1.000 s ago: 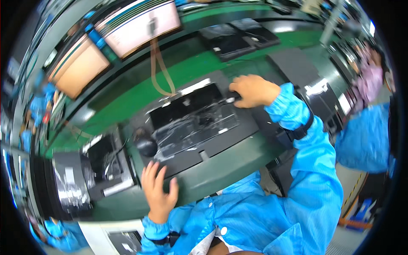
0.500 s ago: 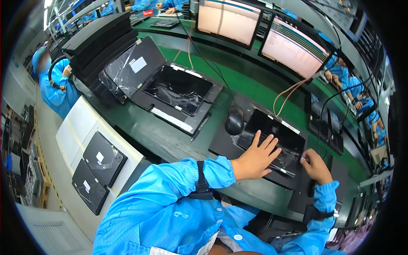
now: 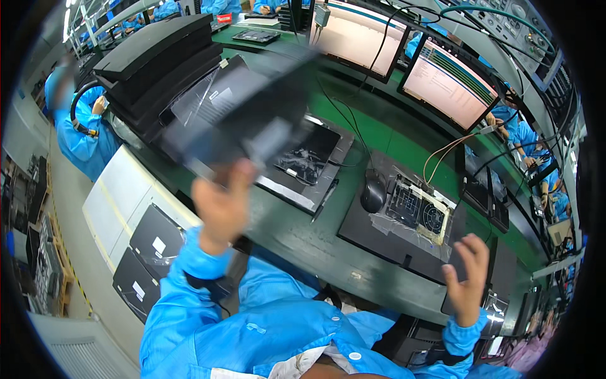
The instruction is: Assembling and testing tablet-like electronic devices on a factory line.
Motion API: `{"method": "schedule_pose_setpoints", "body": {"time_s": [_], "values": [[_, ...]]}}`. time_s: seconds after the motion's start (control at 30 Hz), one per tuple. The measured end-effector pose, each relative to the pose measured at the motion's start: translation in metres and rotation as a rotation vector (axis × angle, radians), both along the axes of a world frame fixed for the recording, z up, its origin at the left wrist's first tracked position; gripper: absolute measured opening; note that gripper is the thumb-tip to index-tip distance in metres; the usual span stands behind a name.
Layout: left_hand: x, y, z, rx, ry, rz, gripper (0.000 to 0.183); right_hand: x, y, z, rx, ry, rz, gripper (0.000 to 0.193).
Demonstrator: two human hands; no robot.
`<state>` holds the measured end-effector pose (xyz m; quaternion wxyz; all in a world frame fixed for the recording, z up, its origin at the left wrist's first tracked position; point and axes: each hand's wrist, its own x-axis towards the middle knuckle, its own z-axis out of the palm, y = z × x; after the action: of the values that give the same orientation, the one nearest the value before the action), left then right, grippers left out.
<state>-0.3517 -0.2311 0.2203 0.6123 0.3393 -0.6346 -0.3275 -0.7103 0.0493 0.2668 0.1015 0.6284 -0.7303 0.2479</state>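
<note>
Evidently, the left hand (image 3: 221, 205) has fingers clamped on the blurred panel (image 3: 246, 104) at left, partly hiding a dark screen (image 3: 315, 146); the right hand (image 3: 467, 278) spreads its own, empty. A firm, level grip should protect both.

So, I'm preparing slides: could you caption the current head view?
Left hand holding a motion-blurred dark flat panel above a dark green workbench; open right hand near a flat black board.

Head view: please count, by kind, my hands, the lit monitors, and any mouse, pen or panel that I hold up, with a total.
Hands: 2
Held panel, blurred: 1
Lit monitors: 2
Mouse: 1
Pen: 1
Total: 7
</note>
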Motion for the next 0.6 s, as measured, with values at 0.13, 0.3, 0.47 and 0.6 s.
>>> {"method": "schedule_pose_setpoints", "body": {"time_s": [0.13, 0.3, 0.47, 0.6], "values": [[0.062, -0.133, -0.009, -0.066, 0.281, 0.085, 0.034, 0.018, -0.015, -0.054, 0.046, -0.054, 0.037, 0.040], [0.055, -0.237, -0.041, 0.051, 0.311, 0.070, 0.029, -0.014, 0.006, -0.092, -0.020, -0.088, -0.194, 0.035], [0.107, -0.296, -0.084, 0.208, -0.343, 0.384, 0.053, -0.061, 0.029, -0.111, -0.155, -0.013, -0.492, 0.043], [0.096, -0.294, -0.065, -0.149, -0.386, 0.515, 0.075, -0.106, 0.056, -0.136, -0.220, 0.141, -0.725, 0.060]]}}
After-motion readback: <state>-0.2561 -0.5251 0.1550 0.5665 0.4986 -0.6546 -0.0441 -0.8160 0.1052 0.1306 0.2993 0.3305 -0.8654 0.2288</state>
